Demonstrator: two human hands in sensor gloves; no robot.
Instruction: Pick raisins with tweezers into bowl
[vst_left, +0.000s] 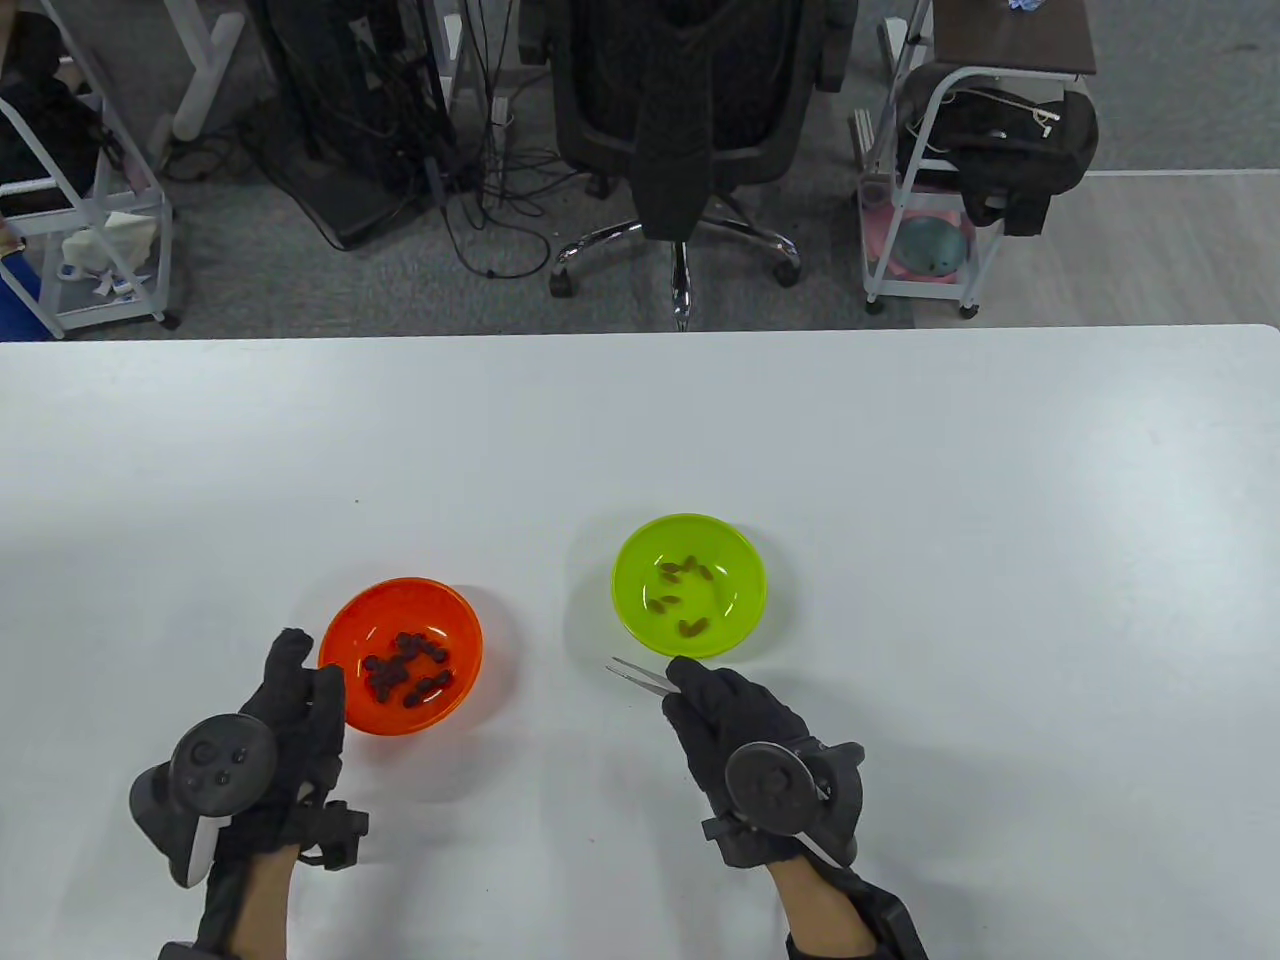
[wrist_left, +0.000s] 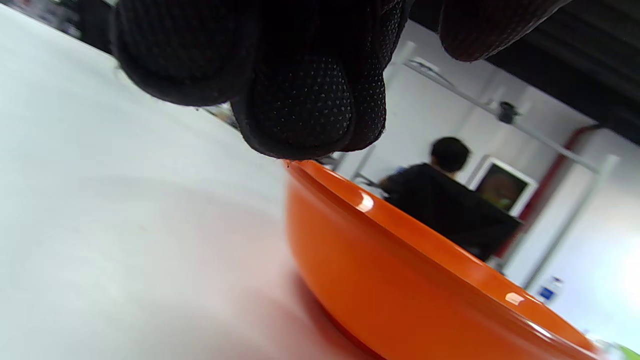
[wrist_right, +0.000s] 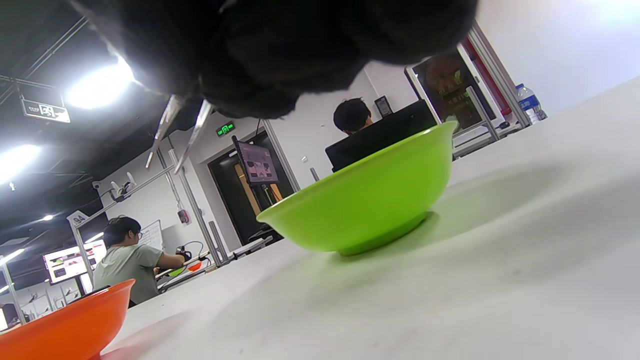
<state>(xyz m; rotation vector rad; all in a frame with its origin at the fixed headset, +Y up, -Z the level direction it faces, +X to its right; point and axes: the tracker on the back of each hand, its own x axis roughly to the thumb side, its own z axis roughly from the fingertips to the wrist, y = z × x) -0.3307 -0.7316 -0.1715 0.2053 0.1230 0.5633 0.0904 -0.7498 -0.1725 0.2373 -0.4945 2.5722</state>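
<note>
Overhead, my left hand (vst_left: 290, 700) rests against the near-left rim of the orange bowl (vst_left: 400, 655), fingers curled at its edge, while dark raisins (vst_left: 405, 675) lie heaped inside it. My right hand (vst_left: 735, 720) pinches the tweezers (vst_left: 640, 677), whose tips stand slightly apart and point left over the white table (vst_left: 900, 500), just short of the green bowl (vst_left: 689, 584). A few brownish raisins (vst_left: 685, 595) lie scattered in that green bowl. An office chair (vst_left: 690, 130) stands beyond the far edge of the table.

At my left wrist, gloved fingertips (wrist_left: 300, 110) meet the orange bowl's rim (wrist_left: 360, 200) from above; whether they grip it or merely touch it I cannot tell.

At my right wrist, the tweezers' two prongs (wrist_right: 177, 135) jut down-left from my closed fingers (wrist_right: 260, 65), parted and holding nothing, in the air left of the green bowl (wrist_right: 365, 200). Part of the orange bowl (wrist_right: 65, 325) shows at the lower left corner.
</note>
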